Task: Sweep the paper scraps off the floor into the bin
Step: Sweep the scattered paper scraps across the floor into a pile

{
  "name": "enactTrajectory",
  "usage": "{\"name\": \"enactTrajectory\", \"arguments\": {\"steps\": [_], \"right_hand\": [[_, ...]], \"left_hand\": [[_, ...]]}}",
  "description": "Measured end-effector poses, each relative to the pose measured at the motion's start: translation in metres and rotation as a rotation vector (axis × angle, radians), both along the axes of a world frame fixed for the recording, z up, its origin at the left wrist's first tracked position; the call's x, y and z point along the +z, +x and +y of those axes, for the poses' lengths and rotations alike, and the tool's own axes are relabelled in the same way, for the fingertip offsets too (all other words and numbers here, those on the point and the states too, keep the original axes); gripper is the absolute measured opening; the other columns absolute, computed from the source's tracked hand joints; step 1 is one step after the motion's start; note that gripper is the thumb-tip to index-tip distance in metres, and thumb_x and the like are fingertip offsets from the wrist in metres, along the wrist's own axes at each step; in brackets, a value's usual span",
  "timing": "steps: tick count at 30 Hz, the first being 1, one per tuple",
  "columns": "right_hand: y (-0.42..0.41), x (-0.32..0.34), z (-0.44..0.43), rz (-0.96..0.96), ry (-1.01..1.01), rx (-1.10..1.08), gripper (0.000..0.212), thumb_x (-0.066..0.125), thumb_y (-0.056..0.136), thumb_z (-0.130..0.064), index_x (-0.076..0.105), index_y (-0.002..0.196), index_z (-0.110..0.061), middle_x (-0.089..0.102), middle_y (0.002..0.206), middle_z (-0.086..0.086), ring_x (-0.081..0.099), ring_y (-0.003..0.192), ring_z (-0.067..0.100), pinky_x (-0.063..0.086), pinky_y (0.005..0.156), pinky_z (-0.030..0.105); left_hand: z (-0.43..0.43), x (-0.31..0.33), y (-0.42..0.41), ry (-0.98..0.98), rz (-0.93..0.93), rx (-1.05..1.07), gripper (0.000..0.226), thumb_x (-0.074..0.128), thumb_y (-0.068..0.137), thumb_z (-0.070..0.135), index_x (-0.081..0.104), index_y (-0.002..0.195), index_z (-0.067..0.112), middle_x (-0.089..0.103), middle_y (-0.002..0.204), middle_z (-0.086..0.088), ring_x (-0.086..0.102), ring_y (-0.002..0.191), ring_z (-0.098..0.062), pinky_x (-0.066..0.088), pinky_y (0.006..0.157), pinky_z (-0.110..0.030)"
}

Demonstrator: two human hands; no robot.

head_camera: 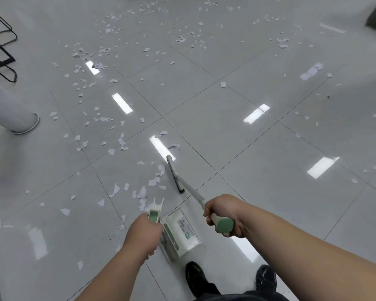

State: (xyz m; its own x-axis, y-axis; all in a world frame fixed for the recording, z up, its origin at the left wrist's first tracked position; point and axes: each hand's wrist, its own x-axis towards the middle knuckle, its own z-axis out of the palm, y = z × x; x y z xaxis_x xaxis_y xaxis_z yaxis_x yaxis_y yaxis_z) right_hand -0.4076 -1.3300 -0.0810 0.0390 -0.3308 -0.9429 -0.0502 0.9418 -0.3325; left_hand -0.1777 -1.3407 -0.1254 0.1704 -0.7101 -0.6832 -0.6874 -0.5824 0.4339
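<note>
**Everywhere scraps, broom head down on the tile**

Mostly the torn white paper scraps (pixel 115 190) lie strewn over the glossy grey tiled floor (pixel 258 192), thickest to the left and far ahead, with a loose cluster just left of the broom. The slim pale-handled broom with a narrow black head (pixel 174 173) rests its head on the tile beside that cluster. The right hand (pixel 224 213) has its fingers wrapped around the handle near its green end cap. The left hand (pixel 143 233) is curled around the upright handle of the white-and-green plastic dustpan (pixel 180 233), which sits on the floor between the hands. Black shoes (pixel 197 276) stand just behind it. A white cylindrical bin (pixel 13 109) stands well apart at the left, near a black wire rack (pixel 0 51).
</note>
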Motion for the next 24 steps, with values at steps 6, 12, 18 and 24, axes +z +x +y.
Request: {"name": "enactTrajectory", "arguments": {"steps": [6,12,18,24], "right_hand": [[-0.098,0.013,0.047,0.081,-0.059,-0.243,0.007,0.057,0.084,-0.01,0.053,0.088,-0.015,0.06,0.059,0.005,0.046,0.039,0.019,0.033,0.046,0.019],[-0.217,0.023,0.13,0.152,-0.074,-0.485,0.008,0.057,0.085,-0.01,0.054,0.091,-0.014,0.061,0.059,0.005,0.048,0.039,0.018,0.034,0.049,0.021],[-0.334,0.031,0.231,0.197,-0.066,-0.71,0.008,0.056,0.084,-0.008,0.054,0.088,-0.014,0.06,0.06,0.005,0.048,0.044,0.018,0.035,0.05,0.021],[-0.432,0.023,0.351,0.215,-0.014,-0.9,0.008,0.055,0.081,-0.006,0.054,0.085,-0.013,0.059,0.064,0.007,0.047,0.047,0.02,0.033,0.049,0.02]], "left_hand": [[-0.003,0.013,-0.072,-0.058,-0.019,-0.238,0.014,0.047,0.085,0.012,0.058,0.094,0.014,0.058,0.068,-0.008,0.049,0.049,-0.024,0.038,0.048,-0.024],[0.006,0.026,-0.189,-0.133,-0.071,-0.517,0.011,0.05,0.086,0.017,0.057,0.095,0.016,0.065,0.077,-0.012,0.057,0.052,-0.028,0.039,0.043,-0.022],[0.042,0.037,-0.333,-0.225,-0.134,-0.825,0.011,0.045,0.085,0.014,0.054,0.091,0.016,0.064,0.079,-0.009,0.057,0.058,-0.027,0.041,0.05,-0.026],[0.093,0.039,-0.476,-0.318,-0.171,-1.049,0.012,0.043,0.091,0.02,0.054,0.093,0.018,0.065,0.082,-0.006,0.061,0.067,-0.029,0.046,0.058,-0.03]]}}
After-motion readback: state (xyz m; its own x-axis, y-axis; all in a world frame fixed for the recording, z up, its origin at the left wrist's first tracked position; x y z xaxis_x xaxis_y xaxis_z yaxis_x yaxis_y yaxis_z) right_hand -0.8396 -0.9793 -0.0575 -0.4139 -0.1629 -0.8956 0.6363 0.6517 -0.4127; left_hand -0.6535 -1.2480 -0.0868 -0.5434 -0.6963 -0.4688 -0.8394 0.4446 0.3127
